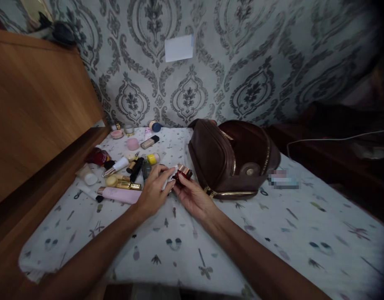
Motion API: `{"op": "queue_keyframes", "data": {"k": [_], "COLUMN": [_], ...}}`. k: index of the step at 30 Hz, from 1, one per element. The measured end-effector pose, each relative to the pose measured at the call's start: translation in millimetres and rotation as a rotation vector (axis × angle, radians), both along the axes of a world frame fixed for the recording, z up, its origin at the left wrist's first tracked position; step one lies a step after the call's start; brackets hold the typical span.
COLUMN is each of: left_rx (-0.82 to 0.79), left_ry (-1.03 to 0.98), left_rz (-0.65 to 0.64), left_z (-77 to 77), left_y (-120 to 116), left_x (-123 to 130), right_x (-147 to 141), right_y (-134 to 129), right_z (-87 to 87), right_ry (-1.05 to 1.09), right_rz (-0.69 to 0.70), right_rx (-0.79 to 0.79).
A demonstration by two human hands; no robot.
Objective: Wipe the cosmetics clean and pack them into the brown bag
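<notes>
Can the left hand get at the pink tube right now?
Probably yes: the pink tube lies beside the left hand, open cloth along its near side, though that hand looks busy by the dark red item in the right hand.

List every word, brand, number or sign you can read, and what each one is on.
None: no text can be read in this view.
Pink tube: any print is too faint to read.
Red item in the right hand: any label is too small and blurred.
White card on the wall: no legible writing.
Pixelated item beside the bag: obscured, unreadable.
</notes>
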State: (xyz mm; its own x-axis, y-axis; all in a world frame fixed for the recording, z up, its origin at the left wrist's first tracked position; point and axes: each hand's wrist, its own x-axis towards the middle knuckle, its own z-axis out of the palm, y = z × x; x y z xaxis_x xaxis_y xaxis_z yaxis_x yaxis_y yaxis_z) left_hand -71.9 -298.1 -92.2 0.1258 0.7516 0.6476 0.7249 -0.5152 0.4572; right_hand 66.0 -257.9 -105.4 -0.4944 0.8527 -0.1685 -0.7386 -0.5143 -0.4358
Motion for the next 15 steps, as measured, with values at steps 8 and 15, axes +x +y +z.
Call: {"op": "queue_keyframes", "data": {"k": [8,15], "left_rx": [-0.018,-0.076], "left_ry": [-0.070,-0.250], "left_rz": [0.057,0.079], "left_z": [1.1,6.3], "left_y": [3.6,9.6], "left_x": [-4.9,-14.5], "right_x": [1.1,3.1], "right_y": [0.2,3.4], "right_z": [4.4,-3.8], "right_ry": [0.023,-0.008], "right_rz": [0.057,0.070], "right_rx": [0.103,0.099]}}
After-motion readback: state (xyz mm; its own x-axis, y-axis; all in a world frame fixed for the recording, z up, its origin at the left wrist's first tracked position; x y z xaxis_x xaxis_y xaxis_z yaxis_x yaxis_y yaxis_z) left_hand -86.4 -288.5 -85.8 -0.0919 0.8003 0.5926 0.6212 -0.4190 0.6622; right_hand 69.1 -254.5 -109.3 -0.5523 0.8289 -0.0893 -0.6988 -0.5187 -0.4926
